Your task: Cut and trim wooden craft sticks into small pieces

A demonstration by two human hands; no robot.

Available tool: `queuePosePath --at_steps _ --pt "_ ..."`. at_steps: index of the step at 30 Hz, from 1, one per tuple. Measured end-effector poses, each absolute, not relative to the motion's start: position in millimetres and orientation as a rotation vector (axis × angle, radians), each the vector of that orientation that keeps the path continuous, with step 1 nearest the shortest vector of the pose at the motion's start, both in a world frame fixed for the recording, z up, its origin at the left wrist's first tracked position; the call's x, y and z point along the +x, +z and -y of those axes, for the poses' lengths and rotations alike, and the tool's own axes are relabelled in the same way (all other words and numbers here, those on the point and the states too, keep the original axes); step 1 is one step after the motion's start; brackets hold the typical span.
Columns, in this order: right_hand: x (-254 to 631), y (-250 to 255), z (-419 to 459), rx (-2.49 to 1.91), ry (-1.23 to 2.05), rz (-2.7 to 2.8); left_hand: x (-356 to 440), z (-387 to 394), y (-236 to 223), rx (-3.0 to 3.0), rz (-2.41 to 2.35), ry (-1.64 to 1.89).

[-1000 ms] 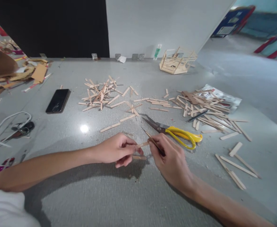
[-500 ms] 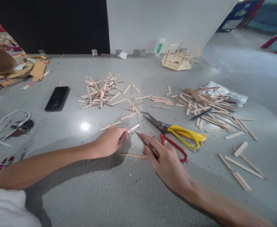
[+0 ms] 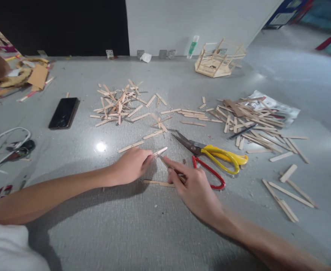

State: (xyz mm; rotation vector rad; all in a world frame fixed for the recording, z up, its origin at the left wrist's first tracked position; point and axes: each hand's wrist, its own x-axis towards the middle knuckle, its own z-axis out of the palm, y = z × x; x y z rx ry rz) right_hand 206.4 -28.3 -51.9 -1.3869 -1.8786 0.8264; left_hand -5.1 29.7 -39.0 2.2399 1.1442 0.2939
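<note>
Between the fingers of my left hand (image 3: 135, 162) is a short wooden craft stick (image 3: 161, 151), its free end pointing right and away. My right hand (image 3: 195, 184) is closed on a slim, dark-bladed knife (image 3: 164, 162), most of whose handle the fingers hide. The knife's tip meets the stick or lies very close to it. Below the hands, a joined pair of craft sticks (image 3: 154, 182) lies partly behind my right fingers. Just beyond my right hand rest yellow-handled scissors (image 3: 220, 155) and a red-handled tool (image 3: 210, 173), partly covered.
Loose craft sticks lie in a pile (image 3: 120, 103) at centre left and a bigger heap (image 3: 252, 124) at right, with a dark pen (image 3: 243, 131) on it. A stick frame (image 3: 214, 69) and glue tube (image 3: 193, 47) stand at the back. A phone (image 3: 64, 113) and white cable (image 3: 7, 131) are left.
The knife tip has moved left and up, onto or close against the craft stick, along with my right hand. My left hand keeps its grip. The whole view has shifted slightly.
</note>
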Motion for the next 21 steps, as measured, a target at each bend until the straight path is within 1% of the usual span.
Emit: queuePosePath --at_steps 8,15,18,21 --pt "204.3 -56.5 27.1 -1.480 1.096 1.708 -5.4 -30.3 -44.2 2.257 -1.143 0.328" --pt "197.3 -48.2 20.6 -1.461 1.558 1.318 -4.4 -29.0 -46.6 2.319 -1.146 0.315" --pt "198.0 -45.1 18.0 -1.432 1.615 1.277 -4.5 -28.2 -47.2 2.354 -1.167 0.297" --pt "199.5 -43.2 17.3 -1.438 1.598 1.331 -4.6 -27.5 -47.2 2.367 -1.169 0.276"
